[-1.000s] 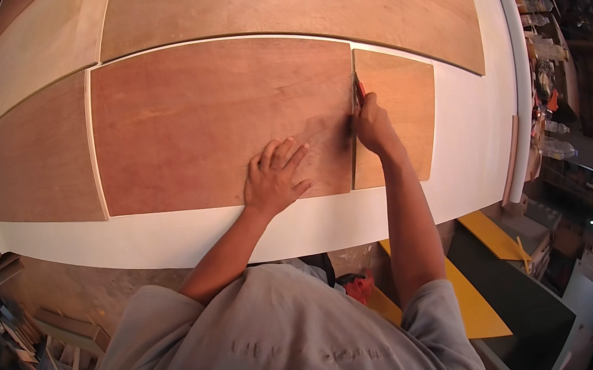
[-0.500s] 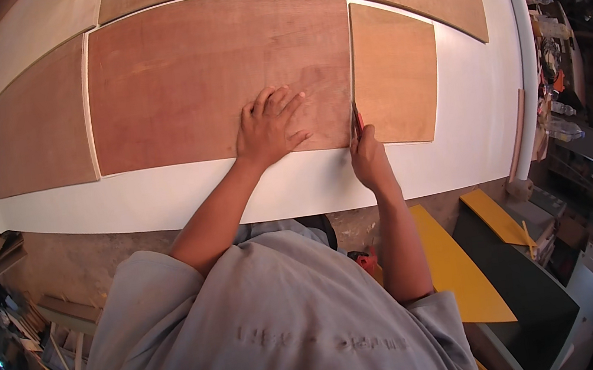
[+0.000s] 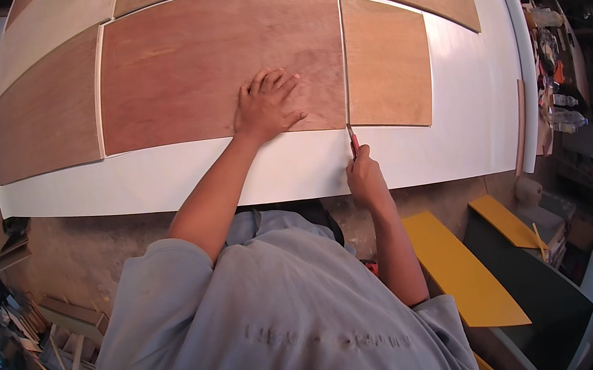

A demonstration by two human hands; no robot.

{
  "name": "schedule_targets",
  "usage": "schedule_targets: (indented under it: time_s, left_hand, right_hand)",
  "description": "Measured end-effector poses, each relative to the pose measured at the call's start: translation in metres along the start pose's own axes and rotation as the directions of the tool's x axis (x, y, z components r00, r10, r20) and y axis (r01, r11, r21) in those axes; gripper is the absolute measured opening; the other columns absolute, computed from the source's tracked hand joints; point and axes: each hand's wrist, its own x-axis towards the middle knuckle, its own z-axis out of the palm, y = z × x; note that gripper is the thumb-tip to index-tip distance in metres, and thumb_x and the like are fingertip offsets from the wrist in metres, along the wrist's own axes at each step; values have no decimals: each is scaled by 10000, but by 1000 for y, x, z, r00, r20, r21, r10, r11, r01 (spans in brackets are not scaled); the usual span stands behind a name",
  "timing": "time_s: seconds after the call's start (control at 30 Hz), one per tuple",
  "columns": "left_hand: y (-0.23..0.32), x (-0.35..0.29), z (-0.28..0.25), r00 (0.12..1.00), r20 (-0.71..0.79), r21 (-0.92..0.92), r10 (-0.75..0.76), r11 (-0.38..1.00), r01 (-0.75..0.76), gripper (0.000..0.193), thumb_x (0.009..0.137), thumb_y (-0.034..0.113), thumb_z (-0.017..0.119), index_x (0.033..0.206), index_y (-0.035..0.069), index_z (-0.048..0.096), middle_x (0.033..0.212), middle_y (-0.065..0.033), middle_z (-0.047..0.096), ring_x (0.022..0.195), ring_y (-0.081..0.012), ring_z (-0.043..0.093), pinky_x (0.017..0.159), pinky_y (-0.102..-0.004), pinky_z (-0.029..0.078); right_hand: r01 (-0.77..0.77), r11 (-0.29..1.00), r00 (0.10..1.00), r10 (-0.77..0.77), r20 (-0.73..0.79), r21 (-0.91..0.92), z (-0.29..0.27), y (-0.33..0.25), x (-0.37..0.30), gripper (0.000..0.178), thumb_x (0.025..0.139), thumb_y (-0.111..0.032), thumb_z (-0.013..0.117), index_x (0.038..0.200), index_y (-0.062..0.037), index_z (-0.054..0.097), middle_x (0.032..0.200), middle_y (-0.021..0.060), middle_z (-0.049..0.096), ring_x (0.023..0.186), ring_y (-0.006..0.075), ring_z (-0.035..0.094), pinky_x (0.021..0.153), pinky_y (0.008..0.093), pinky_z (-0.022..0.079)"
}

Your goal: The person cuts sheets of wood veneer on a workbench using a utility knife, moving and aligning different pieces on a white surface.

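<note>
My left hand [image 3: 268, 108] lies flat with fingers spread on a large reddish-brown plywood panel [image 3: 177, 73], near its front right part. In my right hand [image 3: 367, 178] is a red utility knife [image 3: 354, 144], its tip at the front end of the narrow gap between that panel and a smaller, lighter plywood panel [image 3: 386, 61] to the right. Both panels rest on a white sheet [image 3: 286, 164] that shows along the front and in the gaps.
More plywood panels [image 3: 44, 113] lie at the left and far side. A rolled white edge [image 3: 517, 66] runs down the right, with plastic bottles [image 3: 543, 18] beyond. Yellow boards [image 3: 466, 275] and a dark board [image 3: 535, 288] lie lower right; wood scraps [image 3: 72, 357] are lower left.
My right hand has drawn the utility knife toward me along the gap, down to the panels' front edge. My left hand stays pressed on the panel. The view has shifted slightly.
</note>
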Motion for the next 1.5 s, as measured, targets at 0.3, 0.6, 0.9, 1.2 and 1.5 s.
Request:
schedule_targets:
  time_s: [0.3, 0.6, 0.9, 1.2, 1.5]
  left_hand:
    - [1, 0, 3, 1000, 2, -11, 4, 1000, -4, 749, 772, 594, 712, 1428, 290, 513, 1461, -24, 446, 1407, -227, 312, 1114, -508, 266]
    - [-54, -44, -46, 970, -242, -216, 39, 972, -93, 743, 817, 416, 725, 1437, 102, 463, 1440, -116, 487, 1349, -325, 422, 1130, -474, 319]
    - [-335, -170, -195, 863, -423, -59, -278, 958, 280, 545, 855, 287, 699, 1344, 101, 546, 1370, -135, 524, 1315, -347, 442, 1077, -490, 371]
    - [-454, -191, -223, 985, -89, 11, -146, 989, 147, 575, 896, 411, 639, 1413, 196, 510, 1445, -76, 464, 1385, -295, 363, 1085, -501, 340]
    - [-467, -191, -216, 987, -56, -8, -151, 989, 151, 603, 885, 457, 641, 1428, 231, 511, 1473, -52, 427, 1396, -272, 338, 1071, -496, 318]
  right_hand:
    - [8, 1000, 1000, -8, 22, -30, 3, 11, -6, 205, 953, -105, 440, 1042, 76, 405, 866, 421, 607, 849, 575, 611, 738, 617, 480]
    - [149, 982, 952, -174, -254, -113, 14, 35, -14, 296, 953, -55, 461, 1232, 44, 462, 983, 326, 666, 907, 514, 646, 740, 523, 530]
    - [473, 810, 878, -464, -115, 346, 173, -306, 66, 212, 1001, -168, 502, 1087, 25, 486, 761, 161, 629, 542, 242, 621, 458, 370, 487]
    - [338, 924, 912, -276, -303, 178, 273, -533, 167, 320, 968, -209, 486, 1097, 80, 439, 908, 397, 622, 874, 566, 610, 775, 599, 472]
    - [266, 963, 930, -243, -277, 48, 271, -560, 182, 304, 976, -229, 483, 1062, 57, 432, 892, 376, 639, 852, 555, 623, 759, 611, 480]
